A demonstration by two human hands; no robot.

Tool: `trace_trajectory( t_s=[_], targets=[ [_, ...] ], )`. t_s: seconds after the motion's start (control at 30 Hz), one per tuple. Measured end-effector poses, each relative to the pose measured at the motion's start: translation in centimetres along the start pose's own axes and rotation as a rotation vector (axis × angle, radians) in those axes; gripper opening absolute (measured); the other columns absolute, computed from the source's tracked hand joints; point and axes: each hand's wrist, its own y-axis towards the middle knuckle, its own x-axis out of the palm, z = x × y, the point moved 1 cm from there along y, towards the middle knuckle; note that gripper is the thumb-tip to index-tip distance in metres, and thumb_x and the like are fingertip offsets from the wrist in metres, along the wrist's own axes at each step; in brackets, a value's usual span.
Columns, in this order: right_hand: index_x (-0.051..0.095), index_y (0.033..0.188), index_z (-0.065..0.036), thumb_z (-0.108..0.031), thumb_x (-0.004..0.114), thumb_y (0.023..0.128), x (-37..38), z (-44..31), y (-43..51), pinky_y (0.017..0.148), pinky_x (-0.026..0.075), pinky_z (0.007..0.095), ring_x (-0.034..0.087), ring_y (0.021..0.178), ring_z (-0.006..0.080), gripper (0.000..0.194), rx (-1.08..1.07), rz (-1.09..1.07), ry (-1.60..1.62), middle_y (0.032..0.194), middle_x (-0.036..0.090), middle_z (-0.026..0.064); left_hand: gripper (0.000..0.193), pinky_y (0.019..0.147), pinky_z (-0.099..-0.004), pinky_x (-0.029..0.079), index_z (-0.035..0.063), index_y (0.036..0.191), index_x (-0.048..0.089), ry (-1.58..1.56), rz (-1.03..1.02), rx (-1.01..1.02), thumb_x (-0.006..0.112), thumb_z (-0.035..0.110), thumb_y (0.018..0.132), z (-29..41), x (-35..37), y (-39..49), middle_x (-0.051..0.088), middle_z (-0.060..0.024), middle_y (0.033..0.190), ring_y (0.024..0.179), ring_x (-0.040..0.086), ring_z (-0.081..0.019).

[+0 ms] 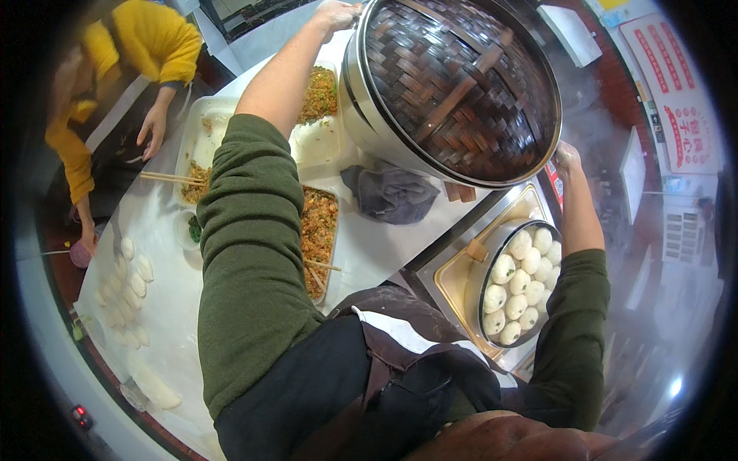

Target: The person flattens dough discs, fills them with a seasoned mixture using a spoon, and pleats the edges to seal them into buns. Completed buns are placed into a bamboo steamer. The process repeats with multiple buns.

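A large round steamer (380,132) with metal walls and a domed woven bamboo lid (461,80) is held up in front of me, tilted. My left hand (337,17) grips its far left side, near the top of the picture. On the opposite side, my right hand (568,158) holds the rim, partly hidden behind it. Below my right forearm a second steamer tier (479,288) holds several white filled buns (517,282), some with green bits showing. That tier rests on a steel steaming unit (455,268) with a gold-coloured top.
Trays of chopped filling (319,230) with chopsticks (323,264) stand on the white table (369,253), beside a dark crumpled cloth (395,193). Dough pieces (131,297) lie at left. A co-worker in a yellow sweater (153,43) stands across the table. Steam blurs the right side.
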Motion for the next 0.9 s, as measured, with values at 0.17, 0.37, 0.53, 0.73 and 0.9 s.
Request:
trace_trajectory(
  t_s=[0.17, 0.37, 0.53, 0.73, 0.9],
  targets=[
    [0.072, 0.106, 0.001, -0.008, 0.078, 0.086, 4.1, -0.5, 1.9, 0.08, 0.057, 0.0297, 0.07, 0.088, 0.0164, 0.023, 0.037, -0.046, 0.101, 0.102, 0.073, 0.0074, 0.031, 0.076, -0.028, 0.051, 0.0076, 0.114, 0.077, -0.028, 0.009, -0.009, 0.07, 0.033, 0.098, -5.3, -1.3, 5.3, 0.072, 0.0005, 0.095, 0.078, 0.059, -0.0097],
    [0.074, 0.107, -0.003, -0.017, 0.074, 0.091, 5.7, 0.4, 3.4, 0.072, 0.052, 0.026, 0.065, 0.079, 0.0122, 0.021, 0.048, -0.118, 0.023, 0.096, 0.072, 0.0016, 0.037, 0.085, -0.0299, 0.05, 0.0089, 0.118, 0.076, -0.043, -0.042, -0.055, 0.071, 0.038, 0.096, -8.3, -0.4, 7.1, 0.072, -0.0008, 0.105, 0.09, 0.061, -0.0126],
    [0.067, 0.127, -0.003, -0.015, 0.067, 0.096, 5.6, 1.7, 4.7, 0.086, 0.052, 0.0301, 0.066, 0.097, 0.0164, 0.033, 0.063, -0.187, -0.023, 0.116, 0.07, 0.0053, 0.038, 0.085, -0.0375, 0.052, 0.009, 0.108, 0.076, 0.257, -0.067, -0.12, 0.074, 0.041, 0.089, -7.6, -0.5, 7.2, 0.073, -0.0107, 0.101, 0.09, 0.066, -0.02],
    [0.067, 0.127, -0.005, -0.025, 0.061, 0.1, 4.7, 3.8, -1.5, 0.074, 0.047, 0.0265, 0.057, 0.08, 0.0106, 0.034, -0.116, -0.269, -0.147, 0.102, 0.07, 0.001, 0.036, 0.08, -0.0352, 0.051, 0.0073, 0.109, 0.076, 0.096, 0.157, -0.032, 0.071, 0.039, 0.093, -8.6, -3.0, 5.1, 0.071, -0.0053, 0.096, 0.087, 0.062, -0.017],
    [0.062, 0.125, -0.007, -0.026, 0.065, 0.093, 10.6, 8.5, -12.3, 0.091, 0.049, 0.0372, 0.059, 0.099, 0.0187, 0.037, 0.16, -0.139, 0.038, 0.106, 0.063, 0.0028, 0.034, 0.088, -0.0302, 0.05, 0.007, 0.116, 0.076, -0.023, 0.336, -0.11, 0.063, 0.035, 0.101, -8.5, -4.9, 1.8, 0.07, -0.003, 0.106, 0.097, 0.06, -0.0138]
  ],
)
